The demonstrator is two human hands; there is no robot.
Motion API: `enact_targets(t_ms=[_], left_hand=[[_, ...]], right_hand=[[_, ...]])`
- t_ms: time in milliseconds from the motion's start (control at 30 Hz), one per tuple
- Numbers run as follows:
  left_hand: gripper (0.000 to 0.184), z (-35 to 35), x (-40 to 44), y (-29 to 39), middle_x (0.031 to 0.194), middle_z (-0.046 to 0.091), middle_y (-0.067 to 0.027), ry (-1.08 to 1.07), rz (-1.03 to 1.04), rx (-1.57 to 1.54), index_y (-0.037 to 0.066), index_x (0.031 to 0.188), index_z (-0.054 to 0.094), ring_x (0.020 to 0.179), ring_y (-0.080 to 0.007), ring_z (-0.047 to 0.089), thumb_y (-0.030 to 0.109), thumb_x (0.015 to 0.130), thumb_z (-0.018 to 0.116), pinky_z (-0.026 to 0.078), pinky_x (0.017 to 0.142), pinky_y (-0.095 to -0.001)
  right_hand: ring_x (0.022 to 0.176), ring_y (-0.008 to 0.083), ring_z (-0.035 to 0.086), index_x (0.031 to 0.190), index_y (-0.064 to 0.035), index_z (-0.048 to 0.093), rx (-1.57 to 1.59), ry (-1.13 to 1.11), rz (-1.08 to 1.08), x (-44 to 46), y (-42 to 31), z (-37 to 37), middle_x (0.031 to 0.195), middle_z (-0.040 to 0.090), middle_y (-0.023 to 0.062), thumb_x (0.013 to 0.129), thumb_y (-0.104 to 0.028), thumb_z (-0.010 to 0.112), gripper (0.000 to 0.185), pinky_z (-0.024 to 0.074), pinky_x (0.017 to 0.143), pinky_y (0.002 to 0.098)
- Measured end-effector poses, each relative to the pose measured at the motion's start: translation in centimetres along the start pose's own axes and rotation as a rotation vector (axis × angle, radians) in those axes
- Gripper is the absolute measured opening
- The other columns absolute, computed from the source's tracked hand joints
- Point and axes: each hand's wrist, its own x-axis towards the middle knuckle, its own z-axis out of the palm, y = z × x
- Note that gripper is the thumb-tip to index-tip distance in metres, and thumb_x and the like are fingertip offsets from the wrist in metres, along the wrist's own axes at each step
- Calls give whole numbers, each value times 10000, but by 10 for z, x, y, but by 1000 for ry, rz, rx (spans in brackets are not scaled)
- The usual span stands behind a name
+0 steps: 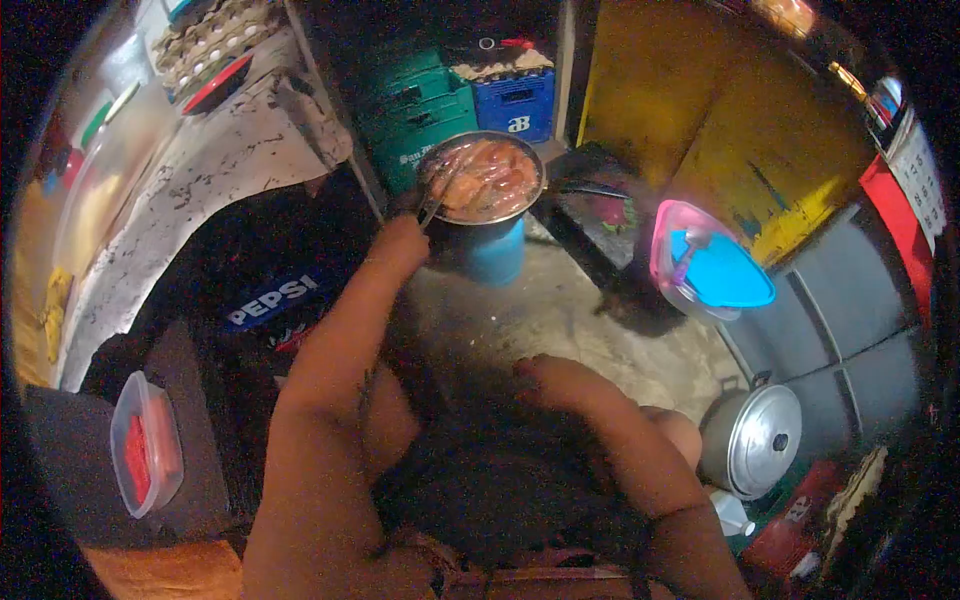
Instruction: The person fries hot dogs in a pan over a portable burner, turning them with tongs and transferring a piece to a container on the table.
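A round frying pan holds several reddish-orange pieces of food in bubbling liquid, and it stands above a blue cylindrical base. My left hand reaches to the pan's near left edge, closed on metal tongs whose far ends are among the pieces. My right hand hangs low in front of my lap, apart from the pan. Its fingers are dark and blurred, so their pose is unclear.
A pink-rimmed tub with a blue lid stands to the right. A lidded metal pot is by my right knee. Green and blue crates stand behind the pan. A plastic container with red contents sits left, with egg trays above.
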Motion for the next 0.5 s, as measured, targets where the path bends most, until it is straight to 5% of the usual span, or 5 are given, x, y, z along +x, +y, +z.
enact_targets(t_ms=[500], left_hand=[[271,-25,11,19,1074,693,-264,243,162,302,-8,1031,679,993,-428,694,102,958,442,563,845,-520]], right_hand=[[1127,410,616,1304,-111,586,14,35,-28,-6,5,1,1230,622,202,863,-326,700,504,513,950,504]])
